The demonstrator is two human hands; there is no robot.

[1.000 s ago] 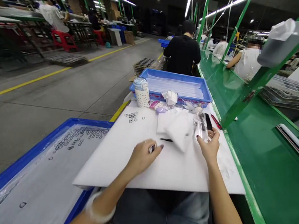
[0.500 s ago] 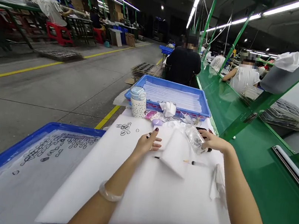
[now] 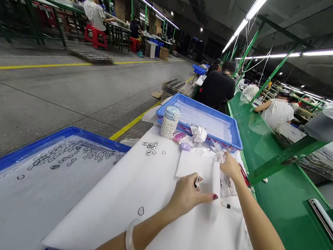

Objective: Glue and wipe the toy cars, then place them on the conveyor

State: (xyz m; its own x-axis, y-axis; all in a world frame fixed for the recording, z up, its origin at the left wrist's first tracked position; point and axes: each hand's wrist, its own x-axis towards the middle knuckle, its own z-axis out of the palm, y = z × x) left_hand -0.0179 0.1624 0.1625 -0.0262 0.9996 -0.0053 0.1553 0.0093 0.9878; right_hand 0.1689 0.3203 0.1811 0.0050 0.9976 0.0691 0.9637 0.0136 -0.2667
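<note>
My left hand (image 3: 185, 194) is over the middle of the white foam-covered table (image 3: 115, 217), its thumb stretched toward a raised white foam piece (image 3: 215, 188). Its fingers curl round a small dark and white item (image 3: 197, 183) too small to name. My right hand (image 3: 229, 166) is at the far end of the foam piece, beside a clear plastic bag (image 3: 227, 187); its fingertips are partly hidden. A dark-tipped pen-like tool (image 3: 226, 205) lies right of the foam piece. Small black rings (image 3: 150, 148) lie at the far left, and a single ring (image 3: 141, 210) lies nearer.
A blue tray (image 3: 200, 117) stands at the back behind a dotted cup (image 3: 170, 121) and crumpled tissue (image 3: 198, 134). Another blue tray (image 3: 71, 131) with many black rings is at the left. A green bench (image 3: 281, 213) and slanted post (image 3: 277, 158) are at the right.
My left hand has moved right and nearer, its fingers now curled. My right hand has shifted to the foam piece's far end. The foam piece is now upright. The view has tilted.
</note>
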